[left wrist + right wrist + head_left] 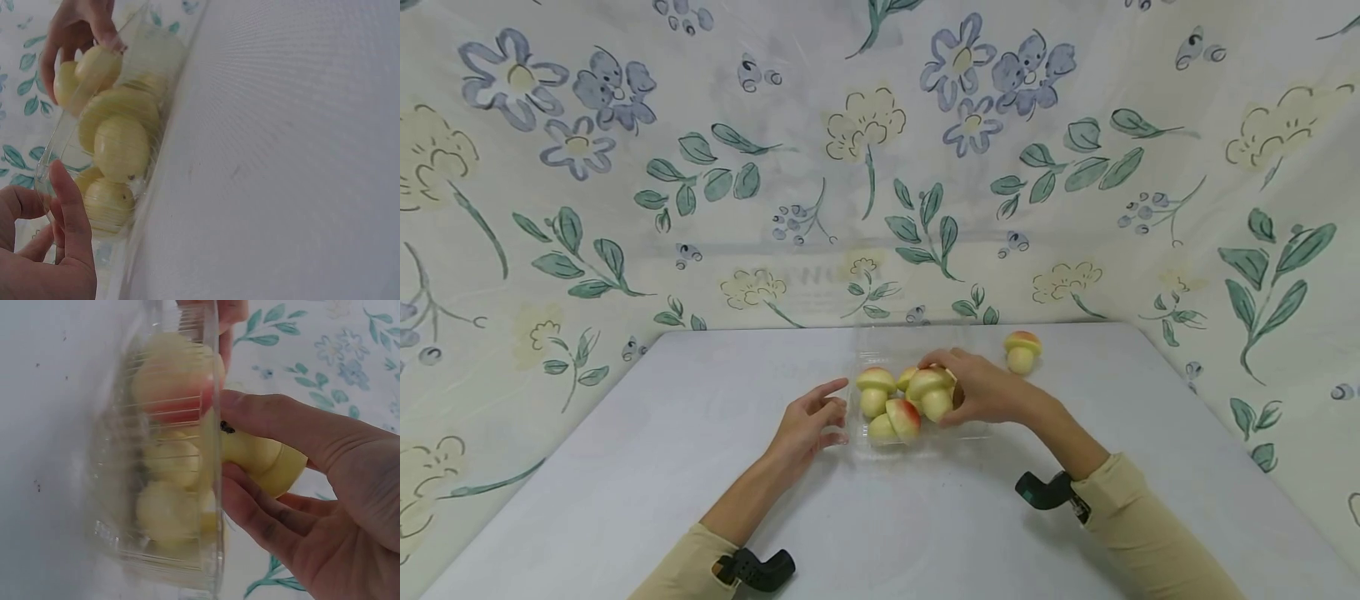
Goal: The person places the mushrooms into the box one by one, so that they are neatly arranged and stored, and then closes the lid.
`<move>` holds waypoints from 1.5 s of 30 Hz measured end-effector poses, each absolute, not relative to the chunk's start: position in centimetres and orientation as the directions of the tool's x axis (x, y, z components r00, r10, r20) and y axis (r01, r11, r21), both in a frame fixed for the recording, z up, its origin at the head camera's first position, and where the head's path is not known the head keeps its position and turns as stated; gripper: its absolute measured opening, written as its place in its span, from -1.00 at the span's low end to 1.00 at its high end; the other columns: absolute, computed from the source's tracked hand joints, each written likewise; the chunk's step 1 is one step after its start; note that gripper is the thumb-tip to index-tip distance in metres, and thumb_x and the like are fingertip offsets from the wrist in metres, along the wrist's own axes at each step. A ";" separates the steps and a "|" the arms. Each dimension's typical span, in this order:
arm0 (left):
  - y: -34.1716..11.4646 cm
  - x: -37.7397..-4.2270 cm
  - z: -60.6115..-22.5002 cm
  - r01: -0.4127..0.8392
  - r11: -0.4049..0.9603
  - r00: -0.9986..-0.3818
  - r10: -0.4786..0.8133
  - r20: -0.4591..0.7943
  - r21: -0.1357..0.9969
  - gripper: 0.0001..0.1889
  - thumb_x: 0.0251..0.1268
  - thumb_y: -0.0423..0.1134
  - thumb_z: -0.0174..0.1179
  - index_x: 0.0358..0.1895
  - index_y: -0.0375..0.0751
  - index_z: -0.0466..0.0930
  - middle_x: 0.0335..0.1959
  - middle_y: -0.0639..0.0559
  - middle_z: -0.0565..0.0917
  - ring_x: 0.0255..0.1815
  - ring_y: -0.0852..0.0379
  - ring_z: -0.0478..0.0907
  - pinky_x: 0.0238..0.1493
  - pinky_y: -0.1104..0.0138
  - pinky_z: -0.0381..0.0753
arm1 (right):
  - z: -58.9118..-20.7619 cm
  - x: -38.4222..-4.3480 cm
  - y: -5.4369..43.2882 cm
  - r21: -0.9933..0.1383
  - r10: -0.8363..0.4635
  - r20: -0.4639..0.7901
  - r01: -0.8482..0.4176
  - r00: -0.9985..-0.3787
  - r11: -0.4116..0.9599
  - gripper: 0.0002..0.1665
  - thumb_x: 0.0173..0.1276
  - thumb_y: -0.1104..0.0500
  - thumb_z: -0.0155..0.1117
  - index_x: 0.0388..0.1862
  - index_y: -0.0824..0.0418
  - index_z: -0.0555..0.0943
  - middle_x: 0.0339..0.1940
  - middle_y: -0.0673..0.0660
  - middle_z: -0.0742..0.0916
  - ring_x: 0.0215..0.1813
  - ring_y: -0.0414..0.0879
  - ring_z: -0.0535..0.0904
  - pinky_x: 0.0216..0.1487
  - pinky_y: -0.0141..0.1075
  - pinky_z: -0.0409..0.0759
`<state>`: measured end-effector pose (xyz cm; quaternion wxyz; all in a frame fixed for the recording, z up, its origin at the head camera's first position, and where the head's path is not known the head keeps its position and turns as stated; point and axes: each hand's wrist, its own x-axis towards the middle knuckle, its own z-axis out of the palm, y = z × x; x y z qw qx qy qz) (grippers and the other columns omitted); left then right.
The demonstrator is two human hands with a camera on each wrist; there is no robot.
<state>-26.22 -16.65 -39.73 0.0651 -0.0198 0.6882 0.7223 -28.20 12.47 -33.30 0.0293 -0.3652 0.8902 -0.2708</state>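
Observation:
A clear plastic box (970, 429) stands on the white table with several pale yellow-green mushrooms, some with red-tinged caps, inside. My right hand (988, 387) grips one mushroom (934, 396) at the box's right part, thumb and fingers on either side. In the right wrist view that held mushroom (250, 450) is at the level of the box rim (217, 562). At the box's left wall is my left hand (808, 425), fingers loosely bent and fingertips at the rim (42, 169). Whether they press on it is hard to tell.
Another mushroom (1022, 353) stands upright on the white table (715, 392), behind and right of the box. A flower-printed cloth (805, 167) hangs behind the table and at its sides. Each forearm carries a black wrist camera (763, 571) near the sleeve cuff.

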 end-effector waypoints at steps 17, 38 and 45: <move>-16.8 -26.0 -39.8 -0.110 -0.066 -0.990 0.096 -0.103 0.992 -0.46 0.36 -0.39 0.04 0.41 -0.17 0.33 -0.20 0.13 0.48 -0.31 0.22 0.46 -0.38 0.42 0.65 | -34.9 -29.0 11.9 -0.604 -0.717 0.100 -0.615 -0.690 0.507 -0.26 0.10 0.23 0.53 0.23 0.12 0.39 0.20 0.21 0.58 -0.17 -0.10 0.66 -0.14 -0.45 0.66; -16.7 -26.1 -39.8 -0.111 -0.065 -0.991 0.084 -0.105 0.992 -0.47 0.37 -0.37 0.06 0.41 -0.16 0.33 -0.22 0.12 0.48 -0.31 0.22 0.46 -0.39 0.41 0.65 | -34.9 -28.6 11.7 -0.510 -0.716 0.042 -0.631 -0.697 0.584 -0.36 0.18 0.26 0.46 0.24 0.06 0.47 0.11 0.11 0.61 -0.14 -0.15 0.61 -0.12 -0.44 0.66; -16.7 -26.1 -39.7 -0.107 -0.071 -0.991 0.092 -0.100 0.992 -0.47 0.36 -0.38 0.06 0.41 -0.17 0.33 -0.22 0.12 0.48 -0.32 0.22 0.45 -0.40 0.42 0.65 | -34.5 -28.6 12.6 -0.574 -0.735 -0.016 -0.596 -0.678 0.562 -0.33 0.20 0.34 0.41 0.30 0.07 0.49 0.25 0.14 0.57 -0.17 -0.15 0.69 -0.12 -0.47 0.66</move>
